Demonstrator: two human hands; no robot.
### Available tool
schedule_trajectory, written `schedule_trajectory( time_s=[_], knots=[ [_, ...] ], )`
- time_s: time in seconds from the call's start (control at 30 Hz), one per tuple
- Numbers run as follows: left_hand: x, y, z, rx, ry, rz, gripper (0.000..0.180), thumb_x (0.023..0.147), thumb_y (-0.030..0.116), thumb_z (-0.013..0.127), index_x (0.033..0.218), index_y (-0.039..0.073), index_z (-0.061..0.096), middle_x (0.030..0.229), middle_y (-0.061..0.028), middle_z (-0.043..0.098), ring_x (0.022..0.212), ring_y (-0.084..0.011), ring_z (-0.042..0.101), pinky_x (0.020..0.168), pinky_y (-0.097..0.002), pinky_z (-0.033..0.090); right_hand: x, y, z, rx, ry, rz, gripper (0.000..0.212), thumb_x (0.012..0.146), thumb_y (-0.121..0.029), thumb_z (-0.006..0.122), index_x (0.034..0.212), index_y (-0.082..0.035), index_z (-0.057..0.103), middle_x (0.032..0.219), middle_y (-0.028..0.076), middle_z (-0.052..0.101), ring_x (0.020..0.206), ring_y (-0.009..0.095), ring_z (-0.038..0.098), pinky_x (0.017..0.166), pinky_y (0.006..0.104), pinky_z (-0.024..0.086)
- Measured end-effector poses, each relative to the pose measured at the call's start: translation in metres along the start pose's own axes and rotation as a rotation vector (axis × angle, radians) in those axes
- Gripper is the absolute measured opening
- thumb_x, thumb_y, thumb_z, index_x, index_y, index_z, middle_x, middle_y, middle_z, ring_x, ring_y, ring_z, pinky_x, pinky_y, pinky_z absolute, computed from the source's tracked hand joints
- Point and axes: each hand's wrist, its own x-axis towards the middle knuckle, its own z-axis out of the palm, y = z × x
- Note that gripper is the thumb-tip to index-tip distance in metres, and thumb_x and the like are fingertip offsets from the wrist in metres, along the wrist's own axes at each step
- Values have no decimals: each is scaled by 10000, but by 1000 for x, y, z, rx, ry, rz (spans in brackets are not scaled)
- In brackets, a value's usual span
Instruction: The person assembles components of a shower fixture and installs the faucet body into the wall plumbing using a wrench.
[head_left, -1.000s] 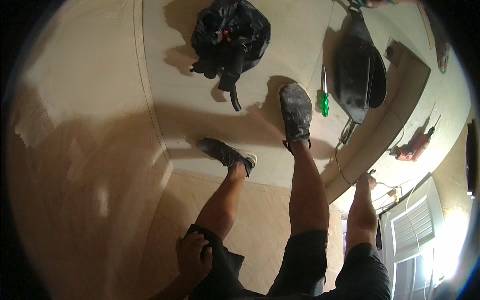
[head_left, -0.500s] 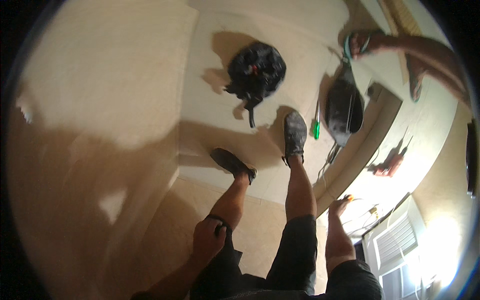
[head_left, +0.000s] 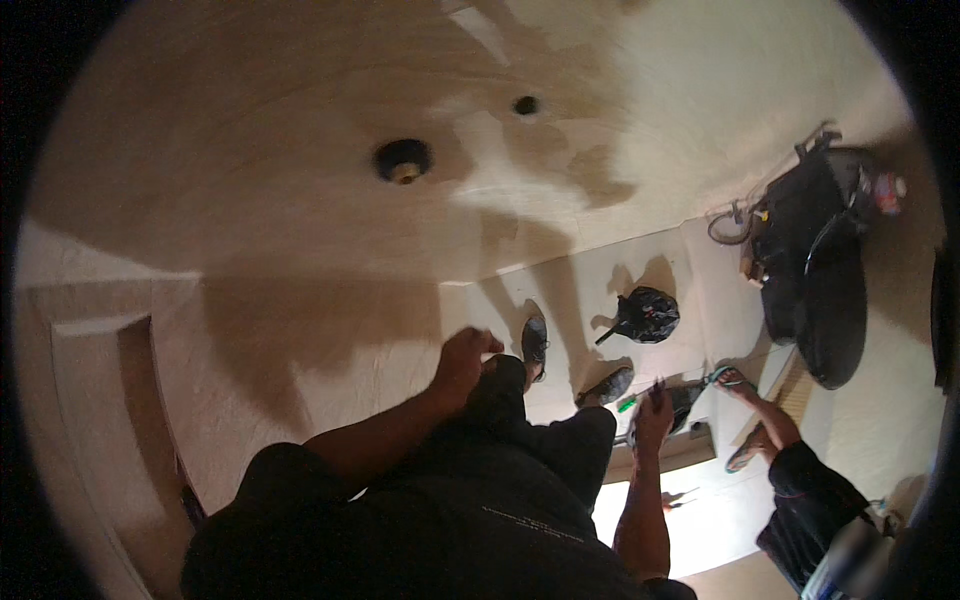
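My left hand (head_left: 468, 362) is in front of my left knee, its fingers curled; whatever they may hold is hidden. Lower right, my right hand (head_left: 654, 422) is closed around a small dark object (head_left: 657, 390) whose kind is too small to make out. Just left of it on the floor lies a screwdriver with a green handle (head_left: 627, 404). Partly behind the hand is a black bag (head_left: 686, 402). Farther off, a bundled black plastic bag (head_left: 648, 315) sits on the floor ahead of my shoes.
The wall ahead has a round dark opening with a brass-coloured fitting (head_left: 404, 172) and a smaller dark hole (head_left: 526, 105). Another person's sandalled feet (head_left: 733, 380) stand at right. Beyond them is a large black bag (head_left: 815, 260) with cables. A red power tool (head_left: 678, 502) lies on the bright ledge.
My view has swung up to the wall and to the right, and I appear more upright. My left hand has left my thigh. The right hand has come up, a dark object in it.
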Motion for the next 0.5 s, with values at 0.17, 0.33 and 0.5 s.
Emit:
schedule_trajectory(
  time_s=[0.17, 0.33, 0.5],
  knots=[
    [-28, 118, -10, -476, 91, 335, 321, 1034, 384, 560, 1072, 66, 578, 1083, -147, 689, 1082, -316, 677, 952, -532, 540, -15, -276, 51, 217, -324, -392, 204, 904, -176, 711, 981, 10, 677, 815, 89, 692, 730, 185, 631, 729, 343, 518],
    [-11, 184, -35, -755, -37, 375, 353, 1008, 402, 612, 1116, 68, 578, 1092, -176, 682, 1089, -352, 670, 961, -537, 538, -27, -441, 129, 107, -364, -579, 365, 963, -330, 683, 1034, 28, 709, 829, 112, 740, 746, 212, 682, 708, 350, 534],
    [-4, 217, -43, -771, -219, 304, 536, 990, 477, 625, 1209, -5, 542, 1091, -177, 651, 1070, -324, 658, 954, -516, 520, -41, -507, 170, 264, -385, -415, 414, 944, -406, 711, 993, 5, 720, 726, 56, 693, 582, 148, 586, 562, 282, 470]
  ],
)
